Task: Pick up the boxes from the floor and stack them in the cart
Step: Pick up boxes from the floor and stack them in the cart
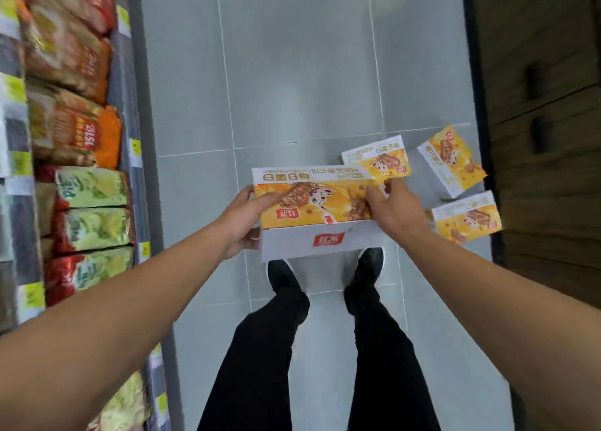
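Note:
A long yellow and white box [317, 203] with printed snacks is held above the grey floor, just in front of my feet. My left hand [248, 217] grips its left end, thumb on top and fingers underneath. My right hand [395, 208] holds its right end, fingers curled over the top face. Three smaller boxes of the same print lie on the floor at the right: one [377, 157] behind my right hand, one [450, 159] tilted near the dark wall, one [466, 217] nearer to me. No cart is in view.
Store shelves [136, 157] with orange, red and green snack bags run along the left. A dark wooden wall or cabinet [546, 138] closes the right side. The grey tiled aisle [302, 73] stretches ahead between them. My black shoes and trousers stand below the box.

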### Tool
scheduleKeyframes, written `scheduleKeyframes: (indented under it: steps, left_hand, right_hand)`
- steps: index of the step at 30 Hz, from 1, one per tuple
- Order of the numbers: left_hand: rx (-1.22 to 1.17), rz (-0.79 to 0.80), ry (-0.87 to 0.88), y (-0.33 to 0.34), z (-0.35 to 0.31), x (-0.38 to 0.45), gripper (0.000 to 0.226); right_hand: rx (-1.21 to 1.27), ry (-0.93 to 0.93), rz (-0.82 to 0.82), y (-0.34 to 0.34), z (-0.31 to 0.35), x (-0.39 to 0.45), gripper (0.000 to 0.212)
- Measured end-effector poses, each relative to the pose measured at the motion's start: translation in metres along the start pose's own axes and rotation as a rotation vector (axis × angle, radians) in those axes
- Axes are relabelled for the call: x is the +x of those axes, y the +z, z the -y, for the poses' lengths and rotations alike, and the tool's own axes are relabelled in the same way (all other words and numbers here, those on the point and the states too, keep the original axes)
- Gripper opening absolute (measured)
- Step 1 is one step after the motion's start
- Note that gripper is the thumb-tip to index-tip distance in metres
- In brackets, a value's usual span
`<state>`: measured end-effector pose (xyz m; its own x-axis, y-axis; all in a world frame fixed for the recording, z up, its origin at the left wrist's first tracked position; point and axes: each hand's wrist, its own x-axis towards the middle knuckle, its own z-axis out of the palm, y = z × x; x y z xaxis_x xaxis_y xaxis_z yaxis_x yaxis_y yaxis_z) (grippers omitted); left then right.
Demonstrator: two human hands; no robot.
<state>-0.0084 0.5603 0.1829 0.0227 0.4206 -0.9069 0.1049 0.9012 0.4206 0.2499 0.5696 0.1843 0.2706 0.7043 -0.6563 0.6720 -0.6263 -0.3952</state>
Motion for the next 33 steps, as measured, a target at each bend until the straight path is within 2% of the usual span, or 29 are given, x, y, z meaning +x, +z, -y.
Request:
scheduleKeyframes:
  steps: [4, 5, 8, 10, 12, 14, 17, 19, 21, 22, 24, 25, 26, 29, 31, 33]
  left_hand:
    - [0.001, 0.0, 0.013, 0.023, -0.032, -0.075, 0.043]
    - [-0.004, 0.001, 0.014, 0.031, -0.037, -0.092, 0.043]
    - [-0.06, -0.009, 0.028, 0.059, -0.039, -0.132, 0.042]
    - [-0.117, -0.019, 0.025, 0.081, -0.031, -0.159, 0.04]
    - [-0.19, -0.014, 0.024, 0.101, -0.017, -0.181, 0.04]
    - [-0.234, 0.009, 0.027, 0.121, 0.003, -0.205, 0.043]
    - [-0.229, 0.019, 0.046, 0.146, 0.038, -0.241, 0.041]
    - [-0.221, 0.051, 0.059, 0.161, 0.064, -0.268, 0.04]
    - [-0.185, 0.107, 0.065, 0.174, 0.094, -0.296, 0.038]
    - [-0.147, 0.139, 0.06, 0.177, 0.105, -0.308, 0.035]
    - [0.03, 0.182, 0.04, 0.178, 0.122, -0.325, 0.035]
    - [0.188, 0.184, 0.042, 0.176, 0.13, -0.334, 0.037]
    - [0.372, 0.177, 0.062, 0.173, 0.135, -0.336, 0.037]
    - [0.914, 0.18, 0.275, 0.158, 0.153, -0.349, 0.039]
    - [1.172, 0.213, 0.469, 0.156, 0.158, -0.357, 0.037]
    - [1.321, 0.253, 0.62, 0.161, 0.161, -0.371, 0.042]
  right_hand:
    - [0.067, -0.007, -0.067, -0.045, 0.003, -0.074, 0.056]
    - [0.104, -0.003, -0.111, -0.053, 0.002, -0.092, 0.063]
    - [0.292, 0.024, -0.384, -0.072, -0.007, -0.143, 0.091]
    - [0.462, 0.138, -0.45, -0.077, -0.018, -0.178, 0.1]
    - [0.637, 0.222, -0.374, -0.073, -0.029, -0.203, 0.1]
    - [0.797, 0.357, -0.229, -0.068, -0.042, -0.23, 0.093]
    - [1.048, 0.477, 0.033, -0.066, -0.065, -0.275, 0.069]
    - [1.143, 0.453, 0.065, -0.064, -0.086, -0.3, 0.077]
    - [1.167, 0.437, 0.018, -0.063, -0.11, -0.331, 0.09]
    - [1.179, 0.415, -0.019, -0.062, -0.119, -0.343, 0.082]
    - [1.192, 0.392, -0.139, -0.063, -0.138, -0.368, 0.046]
    - [1.183, 0.383, -0.203, -0.063, -0.15, -0.384, 0.034]
    - [1.147, 0.35, -0.26, -0.064, -0.161, -0.394, 0.033]
    - [0.906, 0.317, -0.359, -0.062, -0.192, -0.435, 0.07]
    - [0.71, 0.306, -0.399, -0.056, -0.216, -0.463, 0.074]
    - [0.47, 0.323, -0.438, -0.051, -0.228, -0.494, 0.08]
